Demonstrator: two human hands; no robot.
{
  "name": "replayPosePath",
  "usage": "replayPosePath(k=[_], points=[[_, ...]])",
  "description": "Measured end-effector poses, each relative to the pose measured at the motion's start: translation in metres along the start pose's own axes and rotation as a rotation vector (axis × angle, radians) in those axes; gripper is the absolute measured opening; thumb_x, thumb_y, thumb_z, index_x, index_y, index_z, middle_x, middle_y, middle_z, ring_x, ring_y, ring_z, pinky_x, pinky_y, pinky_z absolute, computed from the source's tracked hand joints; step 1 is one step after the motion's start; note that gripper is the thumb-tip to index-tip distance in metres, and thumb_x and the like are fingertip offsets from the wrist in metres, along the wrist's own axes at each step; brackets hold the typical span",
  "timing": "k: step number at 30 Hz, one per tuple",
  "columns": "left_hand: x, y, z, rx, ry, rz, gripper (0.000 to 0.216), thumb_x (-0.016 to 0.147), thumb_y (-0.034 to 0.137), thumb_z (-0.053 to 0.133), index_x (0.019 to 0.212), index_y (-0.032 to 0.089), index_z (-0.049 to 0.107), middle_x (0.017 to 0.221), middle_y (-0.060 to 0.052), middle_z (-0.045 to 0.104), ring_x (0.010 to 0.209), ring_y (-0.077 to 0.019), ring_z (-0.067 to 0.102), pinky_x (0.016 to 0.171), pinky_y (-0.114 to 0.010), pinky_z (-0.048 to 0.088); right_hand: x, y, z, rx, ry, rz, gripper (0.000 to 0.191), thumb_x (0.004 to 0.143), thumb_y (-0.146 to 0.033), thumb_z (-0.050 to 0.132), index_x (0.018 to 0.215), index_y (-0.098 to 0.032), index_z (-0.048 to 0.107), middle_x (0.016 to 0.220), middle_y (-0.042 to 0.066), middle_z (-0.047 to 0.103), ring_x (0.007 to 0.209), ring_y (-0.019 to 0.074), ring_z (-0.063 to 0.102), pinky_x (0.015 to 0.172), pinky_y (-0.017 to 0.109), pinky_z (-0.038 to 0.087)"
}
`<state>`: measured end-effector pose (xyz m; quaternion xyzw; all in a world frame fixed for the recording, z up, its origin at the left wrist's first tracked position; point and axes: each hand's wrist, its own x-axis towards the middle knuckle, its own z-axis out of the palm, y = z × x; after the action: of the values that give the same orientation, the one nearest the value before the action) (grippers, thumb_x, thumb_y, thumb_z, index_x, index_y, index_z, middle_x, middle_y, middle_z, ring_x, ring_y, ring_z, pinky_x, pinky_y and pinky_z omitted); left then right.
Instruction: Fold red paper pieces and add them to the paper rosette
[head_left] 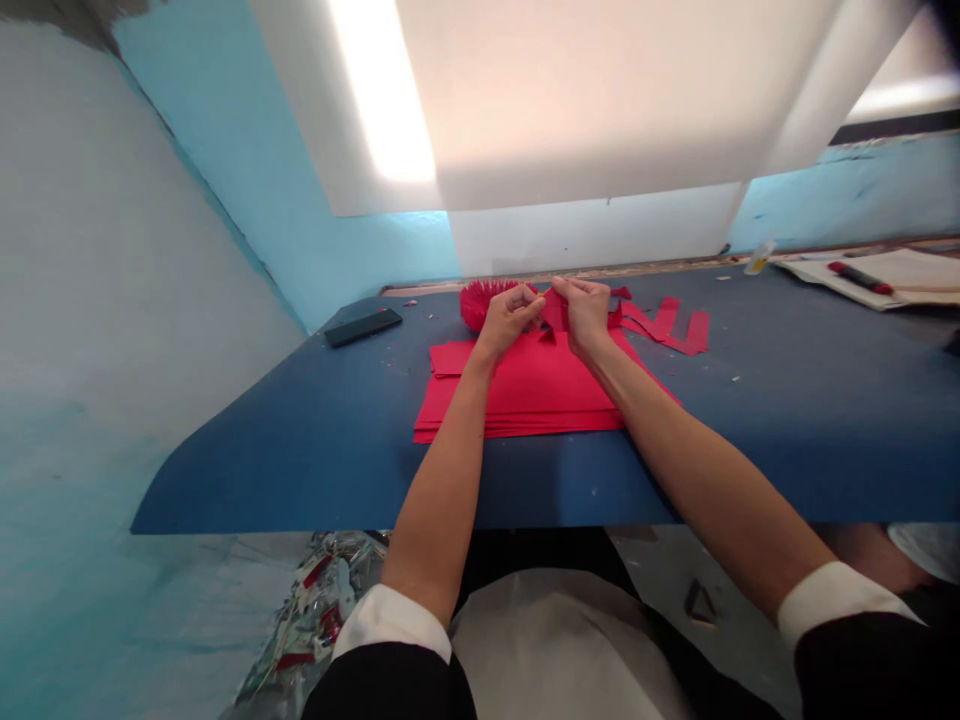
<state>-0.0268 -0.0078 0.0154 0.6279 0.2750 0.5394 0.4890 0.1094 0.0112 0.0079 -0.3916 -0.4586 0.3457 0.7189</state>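
In the middle of the frame, a little above the centre, we see the left hand (508, 320) and the right hand (587, 313) close together over the blue table (750, 440). Both hands hold the same small red paper piece (555, 312) between them. The fingers of each hand are curled in and pinch the paper, the left hand from the left side and the right hand from the right side, so neither hand is spread wide. The paper piece is over the far edge of a stack of red sheets (525, 395), which lies flat on the table under both wrists; we cannot tell if the piece touches the stack. Just behind the left hand, slightly to the left, there is a pleated red paper fan (480, 298) on the table. To the right of the right hand some red paper strips (671, 327) lie near the stack. A black phone (363, 327) rests flat further left, well apart from the hands. In the upper right of the frame we see a small bottle (759, 258) and, beside it, a white sheet (911, 268) with a red marker (859, 277) on it. In the lower left, under the table edge, shiny scraps (315, 610) lie on the floor.
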Motion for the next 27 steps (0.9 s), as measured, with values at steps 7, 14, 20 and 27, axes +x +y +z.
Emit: replayPosePath(k=[7, 14, 20, 27], points=[[0.0023, -0.0038, -0.0019, 0.007, -0.027, 0.034, 0.039, 0.088, 0.038, 0.088, 0.071, 0.018, 0.059, 0.059, 0.004, 0.063, 0.053, -0.0047, 0.055, 0.057, -0.018, 0.043, -0.002, -0.0023, 0.0016, -0.039, 0.059, -0.042, 0.058, 0.09, -0.049, 0.075, 0.052, -0.023, 0.04, 0.048, -0.008, 0.031, 0.043, 0.0068, 0.031, 0.043, 0.024, 0.025], [0.0026, -0.0053, -0.0046, -0.008, 0.064, 0.021, 0.037, 0.089, 0.036, 0.087, 0.073, 0.018, 0.059, 0.059, 0.005, 0.065, 0.052, -0.0045, 0.057, 0.056, -0.018, 0.045, 0.0029, -0.0058, 0.0009, 0.137, -0.05, 0.129, 0.059, 0.087, -0.076, 0.069, 0.064, -0.024, 0.055, 0.053, -0.003, 0.053, 0.052, 0.0143, 0.059, 0.046, 0.025, 0.042], [0.0025, -0.0048, -0.0046, -0.036, 0.093, -0.033, 0.027, 0.093, 0.024, 0.082, 0.077, 0.018, 0.062, 0.061, 0.005, 0.065, 0.051, -0.0044, 0.059, 0.057, -0.018, 0.047, -0.0017, -0.0072, 0.0017, 0.047, -0.135, 0.074, 0.041, 0.081, -0.047, 0.086, 0.064, -0.021, 0.058, 0.058, -0.005, 0.056, 0.052, 0.0089, 0.051, 0.05, 0.023, 0.042], [0.0023, -0.0031, -0.0036, -0.017, 0.114, -0.087, 0.024, 0.094, 0.017, 0.078, 0.077, 0.017, 0.062, 0.061, 0.005, 0.065, 0.052, -0.0045, 0.058, 0.058, -0.018, 0.046, -0.0039, -0.0062, 0.0028, -0.078, -0.15, -0.026, 0.03, 0.076, -0.019, 0.083, 0.062, -0.02, 0.057, 0.059, -0.007, 0.054, 0.054, 0.0077, 0.046, 0.055, 0.023, 0.042]])
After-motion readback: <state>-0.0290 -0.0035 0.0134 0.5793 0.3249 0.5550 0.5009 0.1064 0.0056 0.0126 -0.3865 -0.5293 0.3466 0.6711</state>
